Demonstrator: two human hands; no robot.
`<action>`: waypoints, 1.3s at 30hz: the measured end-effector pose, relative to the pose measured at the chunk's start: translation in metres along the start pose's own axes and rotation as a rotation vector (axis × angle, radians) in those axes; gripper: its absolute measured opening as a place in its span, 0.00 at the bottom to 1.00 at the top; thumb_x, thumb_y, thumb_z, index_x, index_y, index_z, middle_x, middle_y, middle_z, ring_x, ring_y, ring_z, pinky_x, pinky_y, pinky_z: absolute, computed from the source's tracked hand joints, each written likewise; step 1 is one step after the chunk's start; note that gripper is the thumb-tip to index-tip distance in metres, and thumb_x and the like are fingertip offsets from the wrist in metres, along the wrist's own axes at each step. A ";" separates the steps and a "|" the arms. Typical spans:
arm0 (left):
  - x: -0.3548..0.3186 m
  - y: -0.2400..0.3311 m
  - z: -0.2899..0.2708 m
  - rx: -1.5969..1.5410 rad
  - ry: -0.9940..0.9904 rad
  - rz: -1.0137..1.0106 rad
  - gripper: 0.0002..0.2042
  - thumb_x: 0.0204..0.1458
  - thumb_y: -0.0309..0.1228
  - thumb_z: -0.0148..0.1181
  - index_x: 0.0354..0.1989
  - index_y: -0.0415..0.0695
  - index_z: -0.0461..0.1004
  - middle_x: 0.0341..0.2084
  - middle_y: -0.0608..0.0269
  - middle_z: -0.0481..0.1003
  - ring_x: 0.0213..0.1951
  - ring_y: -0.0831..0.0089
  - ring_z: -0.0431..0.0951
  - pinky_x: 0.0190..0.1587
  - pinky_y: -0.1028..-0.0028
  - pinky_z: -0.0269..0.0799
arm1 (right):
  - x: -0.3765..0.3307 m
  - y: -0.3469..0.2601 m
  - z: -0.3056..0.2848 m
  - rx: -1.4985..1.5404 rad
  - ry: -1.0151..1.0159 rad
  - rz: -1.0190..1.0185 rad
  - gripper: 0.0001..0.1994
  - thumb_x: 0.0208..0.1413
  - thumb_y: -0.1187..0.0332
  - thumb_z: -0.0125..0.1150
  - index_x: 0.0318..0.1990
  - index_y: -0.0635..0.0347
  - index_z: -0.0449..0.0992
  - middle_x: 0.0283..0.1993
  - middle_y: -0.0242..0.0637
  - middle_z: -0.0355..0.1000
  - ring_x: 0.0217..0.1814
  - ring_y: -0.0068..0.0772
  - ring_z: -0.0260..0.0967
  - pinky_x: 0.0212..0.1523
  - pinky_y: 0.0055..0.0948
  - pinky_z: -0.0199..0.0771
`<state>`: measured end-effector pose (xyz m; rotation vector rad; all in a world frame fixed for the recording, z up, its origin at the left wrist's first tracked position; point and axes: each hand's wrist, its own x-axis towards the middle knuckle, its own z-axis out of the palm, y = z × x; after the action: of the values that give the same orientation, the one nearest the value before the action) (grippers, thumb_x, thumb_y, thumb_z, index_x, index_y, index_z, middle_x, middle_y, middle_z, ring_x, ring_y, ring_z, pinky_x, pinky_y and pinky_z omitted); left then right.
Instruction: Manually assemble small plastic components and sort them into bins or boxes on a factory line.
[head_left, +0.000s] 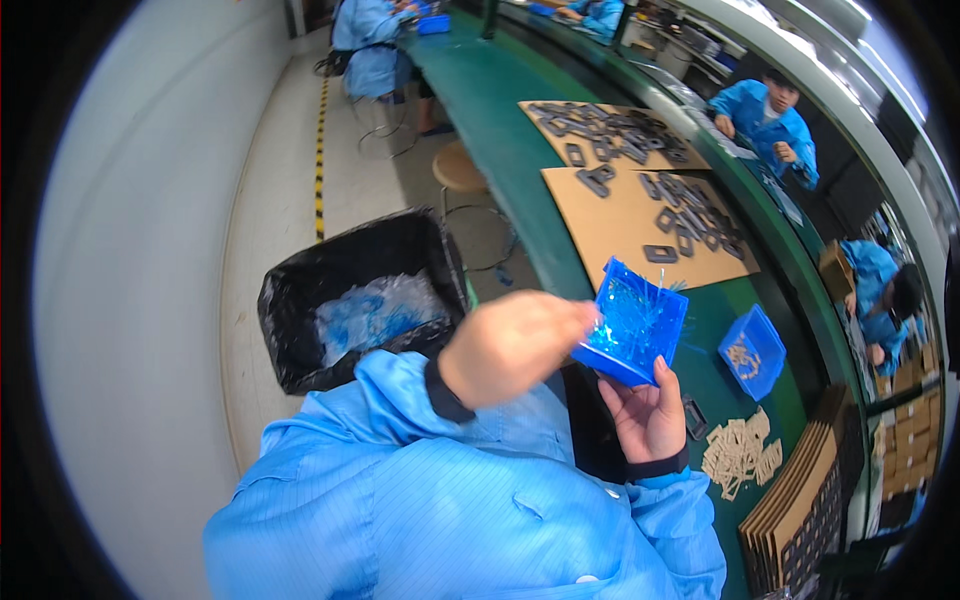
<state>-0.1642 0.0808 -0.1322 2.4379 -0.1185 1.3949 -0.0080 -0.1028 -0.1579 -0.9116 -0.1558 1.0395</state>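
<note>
Starting at the left of the frame, there's a bin lined with a black bag (350,265) on the floor, with crumpled clear-bluish plastic (375,310) sitting inside it. Just right of that, around the middle, your left hand (510,345) comes out of the blue sleeve with its back to the camera, fingers curled in against the left edge of the small blue tray (632,322), so it looks closed on that edge, though the fingertips themselves are hidden. The tray is up in the air, tilted, right in the centre of the picture above the edge of the green counter (500,120). Your right hand (650,412) is below it, palm up, fingers half open and cupped under the tray's lower right corner with a fingertip touching the rim. Upper middle to right, two brown cardboard sheets (620,215) lie on the counter, covered with loose dark frame-shaped parts (690,220). Further right there's a second blue tray (752,352) lying on the counter with some pale bits in it, and just below that a pile of tan flat pieces (740,452). Lower right corner has a stack of cardboard sheets (800,510) standing on edge. Other people in blue coats (765,115) sit across the counter in the upper right.
</note>
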 end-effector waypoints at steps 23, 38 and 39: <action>-0.283 -0.070 -0.063 0.625 -0.582 -1.004 0.03 0.48 0.25 0.56 0.30 0.43 0.74 0.27 0.51 0.77 0.35 0.50 0.79 0.39 0.55 0.75 | 0.136 0.112 0.108 -0.271 -0.358 0.599 0.23 0.61 0.52 0.60 0.56 0.58 0.70 0.50 0.39 0.76 0.51 0.35 0.74 0.52 0.33 0.74; -0.248 -0.073 -0.082 0.023 -0.473 -1.239 0.21 0.54 0.37 0.62 0.54 0.38 0.73 0.52 0.44 0.74 0.52 0.50 0.76 0.55 0.60 0.72 | 0.220 0.231 0.162 -0.731 -0.124 0.400 0.34 0.50 0.74 0.72 0.64 0.61 0.62 0.52 0.35 0.71 0.51 0.28 0.70 0.48 0.30 0.72; -0.246 -0.071 -0.095 0.168 -0.404 -1.161 0.25 0.55 0.38 0.63 0.59 0.39 0.71 0.59 0.44 0.71 0.57 0.50 0.73 0.59 0.60 0.69 | 0.224 0.236 0.158 -0.729 -0.111 0.403 0.34 0.50 0.74 0.72 0.64 0.61 0.62 0.52 0.35 0.71 0.51 0.28 0.70 0.48 0.30 0.72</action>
<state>-0.3532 0.1558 -0.3138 2.1615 1.1501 0.3934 -0.1291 0.2104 -0.2910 -1.5877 -0.4793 1.4420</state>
